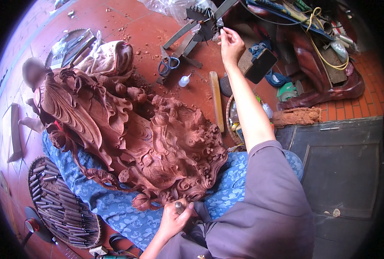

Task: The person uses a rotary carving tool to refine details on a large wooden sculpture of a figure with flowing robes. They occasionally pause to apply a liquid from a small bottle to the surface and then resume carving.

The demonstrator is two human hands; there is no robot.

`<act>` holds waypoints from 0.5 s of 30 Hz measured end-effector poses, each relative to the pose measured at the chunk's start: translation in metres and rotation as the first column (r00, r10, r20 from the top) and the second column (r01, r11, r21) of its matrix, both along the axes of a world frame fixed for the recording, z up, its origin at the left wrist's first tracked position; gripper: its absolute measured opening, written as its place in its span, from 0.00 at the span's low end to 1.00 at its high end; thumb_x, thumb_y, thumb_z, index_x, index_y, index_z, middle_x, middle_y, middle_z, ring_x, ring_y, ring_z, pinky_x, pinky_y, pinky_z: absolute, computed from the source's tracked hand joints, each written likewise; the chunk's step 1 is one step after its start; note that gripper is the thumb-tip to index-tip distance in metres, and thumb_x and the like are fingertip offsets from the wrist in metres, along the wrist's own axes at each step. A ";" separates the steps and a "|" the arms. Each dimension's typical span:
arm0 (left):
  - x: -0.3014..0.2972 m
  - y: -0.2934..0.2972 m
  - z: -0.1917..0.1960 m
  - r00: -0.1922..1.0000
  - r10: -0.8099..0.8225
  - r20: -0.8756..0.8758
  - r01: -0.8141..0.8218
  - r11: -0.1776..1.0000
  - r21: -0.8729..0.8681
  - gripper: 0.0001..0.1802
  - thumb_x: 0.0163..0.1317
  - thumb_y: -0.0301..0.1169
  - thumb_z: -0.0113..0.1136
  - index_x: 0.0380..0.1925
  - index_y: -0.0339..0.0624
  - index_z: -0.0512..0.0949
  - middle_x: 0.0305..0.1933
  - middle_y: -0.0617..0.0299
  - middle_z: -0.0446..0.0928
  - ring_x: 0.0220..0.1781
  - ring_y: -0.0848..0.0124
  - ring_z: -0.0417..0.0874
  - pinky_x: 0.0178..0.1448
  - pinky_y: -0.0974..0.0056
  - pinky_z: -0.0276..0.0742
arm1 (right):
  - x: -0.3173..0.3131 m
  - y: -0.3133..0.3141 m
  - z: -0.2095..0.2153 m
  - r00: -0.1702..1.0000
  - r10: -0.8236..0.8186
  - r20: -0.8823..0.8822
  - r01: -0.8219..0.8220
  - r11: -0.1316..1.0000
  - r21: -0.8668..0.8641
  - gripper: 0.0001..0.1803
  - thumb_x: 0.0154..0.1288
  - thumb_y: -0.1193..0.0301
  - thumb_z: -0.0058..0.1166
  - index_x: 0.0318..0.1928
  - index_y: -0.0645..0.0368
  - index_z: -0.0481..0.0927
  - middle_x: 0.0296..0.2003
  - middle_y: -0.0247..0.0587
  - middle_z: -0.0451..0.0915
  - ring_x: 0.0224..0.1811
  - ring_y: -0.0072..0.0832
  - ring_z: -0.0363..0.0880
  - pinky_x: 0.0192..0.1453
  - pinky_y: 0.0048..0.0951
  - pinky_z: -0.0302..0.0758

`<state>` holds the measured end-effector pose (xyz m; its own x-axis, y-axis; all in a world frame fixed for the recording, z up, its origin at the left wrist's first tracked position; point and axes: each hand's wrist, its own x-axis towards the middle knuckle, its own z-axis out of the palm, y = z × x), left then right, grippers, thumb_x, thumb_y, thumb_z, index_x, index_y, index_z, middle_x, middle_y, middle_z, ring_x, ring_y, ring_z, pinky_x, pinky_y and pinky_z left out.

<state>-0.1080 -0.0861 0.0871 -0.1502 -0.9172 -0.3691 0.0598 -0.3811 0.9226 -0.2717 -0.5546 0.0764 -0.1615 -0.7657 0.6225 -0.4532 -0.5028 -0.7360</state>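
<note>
At the lower middle, close to my lap, my left hand point(176, 218) is wrapped round a round metal-ended tool point(180, 207); the rest of it is hidden in the fist. My right arm stretches far forward. My right hand point(232, 46) has its fingertips pinched together beside a dark metal stand point(207, 28) edged with small bits. What they pinch, if anything, is too small to make out. Between the hands, to the left, lies a large reddish-brown wood carving point(153, 146) with deep folds and curls, its head end blurred. A blue patterned cloth point(101, 196) lies under it.
A round basket point(98, 231) of chisels stands at lower left. Beyond the carving are blue-handled scissors point(169, 65), a small white bottle point(184, 80) and a wooden mallet point(216, 101). A phone point(261, 66) sits beside my right forearm; a dark panel point(343, 172) lies right.
</note>
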 end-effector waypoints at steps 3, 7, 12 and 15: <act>-0.001 -0.001 0.001 1.000 0.009 -0.030 -0.010 1.000 -0.015 0.14 0.57 0.28 0.55 0.16 0.35 0.68 0.14 0.60 0.69 0.17 0.74 0.69 0.24 0.67 0.64 | 0.011 -0.007 0.023 0.965 -0.099 -0.244 0.034 0.965 -0.260 0.10 0.48 0.69 0.63 0.33 0.55 0.82 0.20 0.36 0.78 0.20 0.27 0.77 0.26 0.26 0.71; 0.000 -0.001 0.003 1.000 0.002 -0.026 -0.003 1.000 -0.008 0.14 0.57 0.28 0.55 0.16 0.35 0.68 0.14 0.60 0.69 0.17 0.75 0.69 0.23 0.67 0.64 | 0.029 -0.016 0.041 0.849 -0.223 -0.479 -0.020 0.893 -0.450 0.13 0.43 0.71 0.67 0.34 0.54 0.83 0.24 0.32 0.75 0.24 0.26 0.75 0.28 0.25 0.72; 0.002 0.006 0.001 0.999 -0.012 -0.030 0.011 1.000 -0.005 0.14 0.57 0.27 0.55 0.15 0.35 0.67 0.15 0.59 0.72 0.18 0.75 0.72 0.24 0.67 0.66 | 0.040 -0.024 0.043 0.713 -0.307 -0.630 -0.055 0.872 -0.487 0.11 0.43 0.70 0.65 0.31 0.54 0.82 0.27 0.35 0.77 0.32 0.35 0.77 0.36 0.32 0.73; 0.003 0.006 0.003 0.998 -0.004 -0.059 0.004 1.000 -0.004 0.14 0.57 0.27 0.55 0.15 0.35 0.67 0.16 0.59 0.73 0.19 0.74 0.74 0.25 0.67 0.67 | 0.038 -0.025 0.045 0.693 -0.292 -0.659 -0.083 0.876 -0.475 0.07 0.45 0.70 0.63 0.28 0.55 0.81 0.27 0.35 0.77 0.32 0.35 0.77 0.35 0.32 0.74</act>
<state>-0.1055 -0.0800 0.0905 -0.1751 -0.9178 -0.3563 0.1131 -0.3783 0.9188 -0.2334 -0.5801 0.1210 0.3976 -0.3849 0.8329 -0.7995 -0.5907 0.1088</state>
